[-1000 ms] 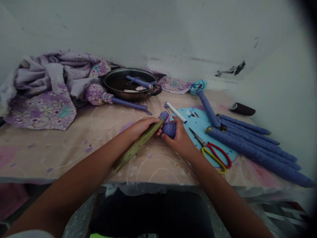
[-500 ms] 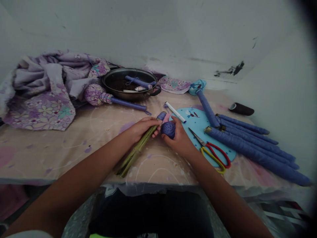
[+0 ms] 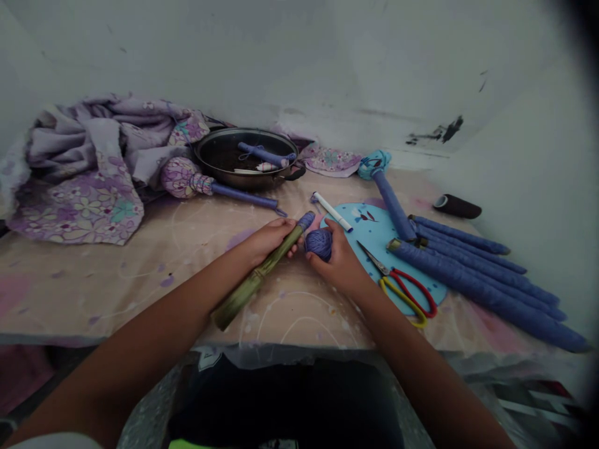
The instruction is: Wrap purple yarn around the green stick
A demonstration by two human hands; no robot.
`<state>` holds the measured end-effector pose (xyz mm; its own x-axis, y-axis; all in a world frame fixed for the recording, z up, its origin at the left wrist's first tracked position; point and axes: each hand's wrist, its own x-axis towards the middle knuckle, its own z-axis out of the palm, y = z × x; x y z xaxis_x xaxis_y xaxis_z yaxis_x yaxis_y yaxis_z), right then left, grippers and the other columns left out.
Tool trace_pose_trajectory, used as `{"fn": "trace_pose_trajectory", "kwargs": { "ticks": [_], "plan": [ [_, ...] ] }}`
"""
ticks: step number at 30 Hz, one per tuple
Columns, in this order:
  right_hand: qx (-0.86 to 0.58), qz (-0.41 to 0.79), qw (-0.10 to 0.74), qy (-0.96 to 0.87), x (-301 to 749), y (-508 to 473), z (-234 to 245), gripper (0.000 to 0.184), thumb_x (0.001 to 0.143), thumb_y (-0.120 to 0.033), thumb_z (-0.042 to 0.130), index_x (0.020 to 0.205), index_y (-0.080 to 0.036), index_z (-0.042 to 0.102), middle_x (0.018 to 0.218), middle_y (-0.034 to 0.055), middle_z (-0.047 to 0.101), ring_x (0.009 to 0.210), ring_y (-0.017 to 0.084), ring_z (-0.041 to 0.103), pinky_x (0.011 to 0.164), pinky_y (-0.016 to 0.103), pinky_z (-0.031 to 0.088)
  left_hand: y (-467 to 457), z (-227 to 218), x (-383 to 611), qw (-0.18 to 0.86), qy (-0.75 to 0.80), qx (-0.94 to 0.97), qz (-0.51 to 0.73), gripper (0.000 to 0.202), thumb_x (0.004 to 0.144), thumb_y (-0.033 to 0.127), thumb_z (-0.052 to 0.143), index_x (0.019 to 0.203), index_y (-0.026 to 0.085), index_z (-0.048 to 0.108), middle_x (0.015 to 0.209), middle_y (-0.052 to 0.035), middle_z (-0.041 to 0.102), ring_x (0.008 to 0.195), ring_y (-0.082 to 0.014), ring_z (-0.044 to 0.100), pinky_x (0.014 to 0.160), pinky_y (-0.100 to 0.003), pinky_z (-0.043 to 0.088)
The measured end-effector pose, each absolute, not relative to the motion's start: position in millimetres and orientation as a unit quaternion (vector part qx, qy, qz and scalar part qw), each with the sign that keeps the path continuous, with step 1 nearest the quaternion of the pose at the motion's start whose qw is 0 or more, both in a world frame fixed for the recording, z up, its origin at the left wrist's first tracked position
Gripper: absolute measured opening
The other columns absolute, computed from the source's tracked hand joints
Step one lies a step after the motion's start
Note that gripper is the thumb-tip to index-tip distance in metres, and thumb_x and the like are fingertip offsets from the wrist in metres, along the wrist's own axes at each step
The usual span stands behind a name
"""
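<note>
My left hand (image 3: 276, 238) is closed around a bundle of green plant stalks (image 3: 248, 288), held at a slant above the table. Blue-purple yarn is wound round the bundle's far end. In my right hand (image 3: 336, 255) sits a ball of blue-purple yarn (image 3: 319, 244), close beside the wrapped end. Right of that hand, scissors (image 3: 397, 280) with red and yellow handles lie on a light-blue piece of material (image 3: 358, 231). A white marker (image 3: 332, 211) rests just beyond my fingers.
Several yarn-wrapped sticks (image 3: 486, 292) lie at the right, near a dark spool (image 3: 457, 206). Fabric-headed sticks, one purple-flowered (image 3: 180, 177) and one blue (image 3: 374, 163), lie farther back. A dark pan (image 3: 246, 181) stands by the wall; crumpled floral cloth (image 3: 79, 187) fills the left.
The stalk bundle has turned in my left hand, showing a broader face, and its near end has shifted slightly left. My right hand stays almost still with the yarn ball.
</note>
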<state>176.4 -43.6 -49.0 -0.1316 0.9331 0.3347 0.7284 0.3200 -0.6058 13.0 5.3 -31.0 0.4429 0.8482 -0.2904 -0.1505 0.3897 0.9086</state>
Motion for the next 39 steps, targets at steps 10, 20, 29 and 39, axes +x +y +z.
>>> {"fn": "trace_pose_trajectory", "kwargs": {
  "ticks": [10,20,29,39],
  "plan": [
    [-0.569,0.104,0.335,-0.744,177,-41,-48,0.051,0.072,-0.031,0.052,0.121,-0.019,0.041,0.116,0.0139,0.050,0.107,0.029,0.048,0.089,0.048,0.039,-2,-20,11,0.720,0.402,0.492,0.277,0.028,0.070,0.018,0.062,0.088,0.018,0.041,0.047,0.0062,0.048,0.038,-0.0049,0.044,0.037,-0.014,0.032],
    [-0.611,0.039,0.398,-0.684,187,-39,-40,0.036,0.077,-0.029,0.042,0.111,-0.019,0.048,0.105,0.0117,0.057,0.098,0.027,0.051,0.086,0.046,0.040,-3,-22,10,0.717,0.357,0.535,0.268,0.024,0.069,0.021,0.061,0.084,0.018,0.043,0.056,0.0050,0.048,0.046,-0.0067,0.050,0.039,-0.015,0.038],
    [-0.600,0.060,0.376,-0.703,185,-37,-46,0.036,0.072,-0.030,0.047,0.107,-0.020,0.050,0.102,0.0103,0.058,0.093,0.026,0.054,0.084,0.045,0.041,-2,-20,12,0.659,0.361,0.549,0.367,0.024,0.066,0.026,0.065,0.085,0.015,0.053,0.060,0.0050,0.048,0.048,-0.0046,0.046,0.045,-0.017,0.040],
    [-0.591,0.053,0.375,-0.712,184,-38,-44,0.037,0.075,-0.033,0.046,0.108,-0.018,0.049,0.101,0.0111,0.058,0.094,0.026,0.053,0.082,0.043,0.042,-6,-21,14,0.764,0.308,0.473,0.312,0.020,0.081,0.014,0.042,0.101,0.012,0.045,0.072,-0.0043,0.062,0.055,-0.0101,0.059,0.046,-0.020,0.043]
  ]
}}
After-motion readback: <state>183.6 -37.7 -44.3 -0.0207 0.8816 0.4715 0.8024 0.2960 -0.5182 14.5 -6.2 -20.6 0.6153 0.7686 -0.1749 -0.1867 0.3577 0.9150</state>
